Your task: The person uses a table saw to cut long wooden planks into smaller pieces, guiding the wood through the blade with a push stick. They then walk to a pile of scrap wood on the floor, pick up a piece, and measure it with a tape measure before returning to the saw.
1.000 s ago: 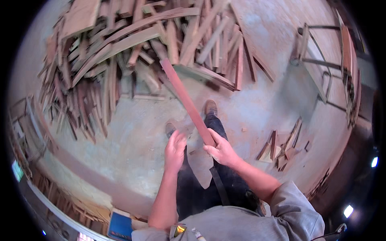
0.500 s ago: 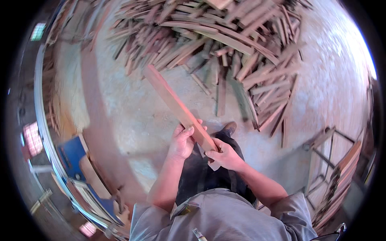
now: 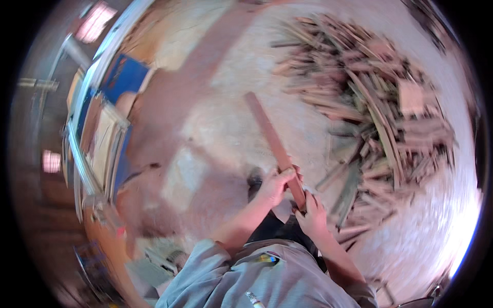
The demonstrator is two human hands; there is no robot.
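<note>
left hand (image 3: 273, 187) clutching a reddish wood strip (image 3: 268, 127) angled toward 11 o'clock, right hand (image 3: 314, 215) gripping its near end, messy wood pile (image 3: 381, 115) at 2 o'clock

The patchy floor (image 3: 221, 133) carries a heap of wooden strips (image 3: 382, 120) — jumbled and overlapping.

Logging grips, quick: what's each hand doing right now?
Left hand: closed around the reddish wooden strip, above the right hand in the picture.
Right hand: closed on the strip's lower end.
</note>
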